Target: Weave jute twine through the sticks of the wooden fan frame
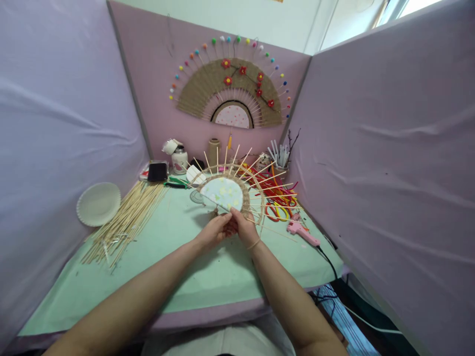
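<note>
A half-round fan is held up over the table, its pale patterned centre bordered by woven twine. Thin wooden sticks radiate from it, and a looser ring of twine crosses them further out. My right hand grips the lower right edge, thumb on the front. Beside it my left hand is closed at the bottom edge, fingers curled and partly hidden below the fan. A small brown bundle, perhaps twine, hangs just above the left hand.
Loose sticks and a white plate lie left. To the right are scissors, a corded pink glue gun and red pipe cleaners. Behind stand a jar and a twine spool. A larger decorated fan hangs on the back panel.
</note>
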Tool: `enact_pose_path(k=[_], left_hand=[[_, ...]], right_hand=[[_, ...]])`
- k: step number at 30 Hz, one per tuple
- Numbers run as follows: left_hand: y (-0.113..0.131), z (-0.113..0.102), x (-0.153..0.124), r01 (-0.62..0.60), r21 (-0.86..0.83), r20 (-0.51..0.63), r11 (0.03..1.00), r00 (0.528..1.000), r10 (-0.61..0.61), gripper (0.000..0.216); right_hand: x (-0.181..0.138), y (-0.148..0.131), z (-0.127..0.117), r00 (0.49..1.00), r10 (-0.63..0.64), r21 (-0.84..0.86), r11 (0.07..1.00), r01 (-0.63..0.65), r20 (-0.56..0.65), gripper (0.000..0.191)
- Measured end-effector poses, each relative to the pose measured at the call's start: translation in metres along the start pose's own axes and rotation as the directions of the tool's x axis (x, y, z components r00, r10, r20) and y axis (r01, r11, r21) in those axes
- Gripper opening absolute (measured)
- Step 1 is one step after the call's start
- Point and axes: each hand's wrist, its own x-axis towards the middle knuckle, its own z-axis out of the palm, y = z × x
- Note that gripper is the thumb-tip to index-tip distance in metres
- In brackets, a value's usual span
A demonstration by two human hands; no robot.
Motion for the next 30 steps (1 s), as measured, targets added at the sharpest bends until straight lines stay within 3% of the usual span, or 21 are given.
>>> enact_pose_path(k=[4, 7, 10, 14, 17, 20, 23, 26, 30], left_hand=[[0.006, -0.007, 0.0, 0.034, -0.283, -0.028, 0.958, 0.999, -0.044, 0.036], [0.012, -0.009, -0.001, 0.026, -0.408, -0.052, 0.913, 0.997, -0.051, 0.023], [0.018, -0.007, -0.002, -0.025, -0.435, -0.111, 0.9, 0.993, -0.026, 0.017], [0.029, -0.01, -0.002, -0.169, -0.395, -0.213, 0.903, 0.973, 0.089, 0.029], [0.039, -0.014, -0.003, -0.332, -0.311, -0.351, 0.891, 0.911, 0.217, 0.043], [0.045, -0.015, -0.005, -0.427, -0.191, -0.443, 0.884, 0.841, 0.311, 0.052], [0.047, -0.014, -0.008, -0.464, -0.104, -0.481, 0.88, 0.798, 0.364, 0.057], [0.046, -0.012, -0.009, -0.472, -0.051, -0.492, 0.88, 0.779, 0.389, 0.058], [0.044, -0.012, -0.009, -0.45, -0.041, -0.491, 0.892, 0.787, 0.374, 0.055]], right_hand=[[-0.005, -0.003, 0.003, 0.988, -0.148, -0.149, 0.977, 0.155, 0.051, 0.031], [-0.007, -0.007, 0.006, 0.972, -0.177, -0.239, 0.948, 0.21, 0.152, 0.038], [-0.009, -0.011, 0.008, 0.942, -0.21, -0.32, 0.902, 0.29, 0.261, 0.038], [-0.006, -0.011, 0.006, 0.89, -0.218, -0.361, 0.855, 0.372, 0.401, 0.047], [0.002, -0.006, -0.001, 0.93, -0.12, -0.387, 0.885, 0.258, 0.347, 0.05], [0.013, 0.0, -0.014, 0.994, -0.06, -0.333, 0.939, 0.087, 0.09, 0.033], [0.021, -0.001, -0.024, 0.996, -0.007, -0.147, 0.989, -0.007, -0.091, 0.023], [0.022, -0.008, -0.027, 0.991, 0.1, 0.083, 0.992, -0.093, -0.092, 0.02], [0.015, -0.021, -0.021, 0.98, 0.182, 0.26, 0.945, -0.196, 0.078, 0.015]])
